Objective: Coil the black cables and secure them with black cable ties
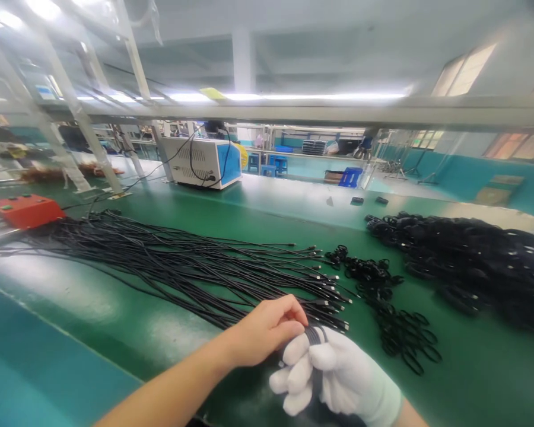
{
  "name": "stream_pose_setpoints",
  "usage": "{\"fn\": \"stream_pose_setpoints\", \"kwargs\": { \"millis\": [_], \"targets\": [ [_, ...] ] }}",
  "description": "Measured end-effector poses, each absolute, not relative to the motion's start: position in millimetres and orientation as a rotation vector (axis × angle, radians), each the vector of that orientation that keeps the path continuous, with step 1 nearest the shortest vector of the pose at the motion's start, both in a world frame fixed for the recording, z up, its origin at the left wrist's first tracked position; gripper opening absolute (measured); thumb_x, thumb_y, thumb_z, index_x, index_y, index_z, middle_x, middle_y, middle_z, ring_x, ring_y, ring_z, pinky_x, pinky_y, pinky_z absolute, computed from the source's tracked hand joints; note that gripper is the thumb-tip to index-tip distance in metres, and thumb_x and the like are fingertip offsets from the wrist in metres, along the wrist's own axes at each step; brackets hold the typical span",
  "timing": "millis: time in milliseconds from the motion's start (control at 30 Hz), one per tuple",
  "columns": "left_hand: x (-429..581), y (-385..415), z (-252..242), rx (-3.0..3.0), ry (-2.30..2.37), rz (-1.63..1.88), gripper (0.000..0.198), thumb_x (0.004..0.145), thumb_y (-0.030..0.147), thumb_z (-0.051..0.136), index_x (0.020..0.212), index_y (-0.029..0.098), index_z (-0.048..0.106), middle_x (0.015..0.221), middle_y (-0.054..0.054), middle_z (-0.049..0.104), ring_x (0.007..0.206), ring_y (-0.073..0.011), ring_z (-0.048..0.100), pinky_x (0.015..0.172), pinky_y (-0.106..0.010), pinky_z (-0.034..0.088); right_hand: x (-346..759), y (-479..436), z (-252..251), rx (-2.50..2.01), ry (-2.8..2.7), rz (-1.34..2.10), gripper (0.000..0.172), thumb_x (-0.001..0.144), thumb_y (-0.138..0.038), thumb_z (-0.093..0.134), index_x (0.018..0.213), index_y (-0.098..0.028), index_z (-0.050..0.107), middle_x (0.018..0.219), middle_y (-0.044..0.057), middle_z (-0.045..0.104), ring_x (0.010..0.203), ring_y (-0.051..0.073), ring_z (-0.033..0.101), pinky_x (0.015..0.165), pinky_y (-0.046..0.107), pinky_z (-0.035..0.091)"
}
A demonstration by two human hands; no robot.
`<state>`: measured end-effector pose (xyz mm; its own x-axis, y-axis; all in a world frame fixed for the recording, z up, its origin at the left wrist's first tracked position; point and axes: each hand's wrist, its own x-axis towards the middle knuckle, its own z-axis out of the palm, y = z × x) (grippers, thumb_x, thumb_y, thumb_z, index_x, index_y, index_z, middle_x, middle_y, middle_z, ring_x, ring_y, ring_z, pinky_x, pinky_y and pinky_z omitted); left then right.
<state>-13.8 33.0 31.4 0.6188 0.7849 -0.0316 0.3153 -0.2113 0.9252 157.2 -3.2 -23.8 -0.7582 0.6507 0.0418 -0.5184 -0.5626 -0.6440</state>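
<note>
My right hand (345, 373), in a white glove, is closed round a coiled black cable (312, 335) just above the near part of the bench. My bare left hand (271, 329) meets it there, thumb and fingers pinched against the coil; its fingertips are partly hidden. Beyond both hands lies a spread of long black cables (182, 255), their metal plugs pointing right. To the right of them is a scatter of small black loops (409, 335), like rubber bands.
A large pile of black coiled cables (480, 255) covers the right side of the green bench (258, 213). At the left sits a red box with buttons (24, 210). A white and blue machine (204, 163) stands at the back, under a metal rail (293, 112).
</note>
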Motion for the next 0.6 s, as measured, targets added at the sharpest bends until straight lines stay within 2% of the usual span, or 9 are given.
{"fn": "stream_pose_setpoints", "kwargs": {
  "millis": [100,200,300,433,600],
  "targets": [
    [-9.9,21.8,25.3,1.792,0.932,0.708,0.012,0.086,0.019,0.044,0.087,0.018,0.055,0.079,0.002,0.055,0.072,-0.011,0.048,0.064,-0.021,0.039,156.4,-1.4,-19.2,-0.246,-0.949,2.219,0.03,0.081,-0.025,0.052,0.098,-0.003,0.062,0.08,0.018,0.071,0.084,0.03,0.067,0.072,0.043,0.05],
    [-7.1,17.5,23.2,1.689,0.89,0.699,0.008,0.084,0.019,0.048,0.091,0.018,0.051,0.076,0.003,0.053,0.067,-0.0101,0.046,0.061,-0.021,0.038,155.7,0.0,-12.6,-0.246,-1.028,2.191,0.028,0.077,-0.023,0.051,0.089,-0.002,0.065,0.074,0.018,0.071,0.079,0.028,0.068,0.075,0.042,0.049],
    [-4.0,16.6,20.0,1.651,0.875,0.735,0.009,0.078,0.015,0.054,0.085,0.017,0.049,0.073,0.004,0.05,0.063,-0.0085,0.042,0.058,-0.02,0.036,157.4,0.6,-8.2,-0.276,-1.114,2.186,0.027,0.074,-0.022,0.052,0.084,-0.002,0.067,0.07,0.017,0.07,0.077,0.027,0.067,0.073,0.039,0.049],
    [1.9,12.9,11.0,1.618,0.896,0.829,0.011,0.074,0.009,0.054,0.079,0.017,0.048,0.071,0.004,0.05,0.062,-0.0082,0.042,0.056,-0.02,0.035,163.7,0.2,-5.6,-0.368,-1.287,2.149,0.024,0.071,-0.022,0.053,0.076,-0.004,0.069,0.066,0.012,0.068,0.065,0.02,0.064,0.066,0.032,0.048],
    [11.7,0.9,-1.2,1.652,0.902,1.04,0.01,0.074,0.008,0.055,0.077,0.017,0.054,0.077,0.001,0.052,0.067,-0.0101,0.047,0.059,-0.02,0.039,169.3,-3.5,2.0,-0.447,-1.393,2.099,0.02,0.069,-0.025,0.061,0.073,-0.007,0.069,0.06,0.006,0.063,0.06,0.015,0.058,0.059,0.025,0.044]
  ]
}}
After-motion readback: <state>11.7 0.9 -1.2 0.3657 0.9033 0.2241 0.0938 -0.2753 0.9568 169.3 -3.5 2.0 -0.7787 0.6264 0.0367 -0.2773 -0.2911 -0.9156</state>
